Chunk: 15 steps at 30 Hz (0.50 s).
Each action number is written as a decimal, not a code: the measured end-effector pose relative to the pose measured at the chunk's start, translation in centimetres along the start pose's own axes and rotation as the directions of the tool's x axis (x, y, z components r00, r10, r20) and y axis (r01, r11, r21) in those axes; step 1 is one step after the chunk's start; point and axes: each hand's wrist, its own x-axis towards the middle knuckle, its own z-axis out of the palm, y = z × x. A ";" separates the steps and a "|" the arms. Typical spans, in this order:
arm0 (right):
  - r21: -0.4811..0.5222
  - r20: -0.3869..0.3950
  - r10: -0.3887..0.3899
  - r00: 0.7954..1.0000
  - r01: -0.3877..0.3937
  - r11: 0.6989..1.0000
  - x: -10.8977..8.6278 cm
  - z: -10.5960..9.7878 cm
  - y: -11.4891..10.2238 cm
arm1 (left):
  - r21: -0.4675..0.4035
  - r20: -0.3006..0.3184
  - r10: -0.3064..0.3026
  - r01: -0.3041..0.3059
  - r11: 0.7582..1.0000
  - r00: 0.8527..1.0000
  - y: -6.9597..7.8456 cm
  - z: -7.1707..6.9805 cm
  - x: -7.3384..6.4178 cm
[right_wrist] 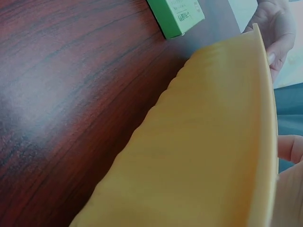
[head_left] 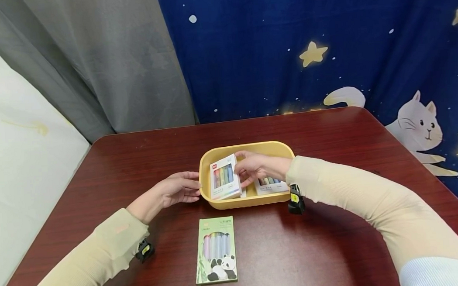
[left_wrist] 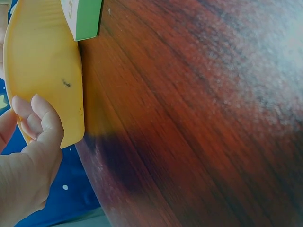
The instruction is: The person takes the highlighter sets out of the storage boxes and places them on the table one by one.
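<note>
A yellow plastic basket (head_left: 256,200) stands on the table. Inside it, my right hand (head_left: 255,164) grips the right edge of a white crayon box (head_left: 225,178), whose window shows coloured sticks. That box leans tilted at the basket's left end. Another white box (head_left: 269,188) lies in the right part, partly under my right forearm. My left hand (head_left: 180,188) touches the basket's left end with its fingers loosely extended; the left wrist view has this hand (left_wrist: 35,151) beside the yellow wall. In the right wrist view the basket wall (right_wrist: 203,127) hides most of the right hand.
A green box of coloured pens (head_left: 216,251) with a panda picture lies flat on the dark red wooden table (head_left: 298,252), in front of the basket. A grey curtain (head_left: 121,57) and a blue starry curtain (head_left: 255,49) hang behind the table's far edge.
</note>
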 end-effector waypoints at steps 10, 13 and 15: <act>0.022 -0.004 -0.029 1.000 0.029 0.999 -0.4 -0.4 -0.1 | 0.003 0.004 0.001 -0.001 1.000 1.000 -0.1 0.0 0.1; 0.033 0.000 -0.031 1.000 0.031 0.999 -0.6 -0.5 -0.2 | 0.002 -0.001 0.000 0.000 1.000 1.000 -0.1 -0.1 0.1; 0.039 0.001 -0.033 0.999 0.033 0.999 -0.7 -0.6 -0.2 | 0.002 0.004 0.002 -0.002 1.000 1.000 -0.1 -0.1 0.1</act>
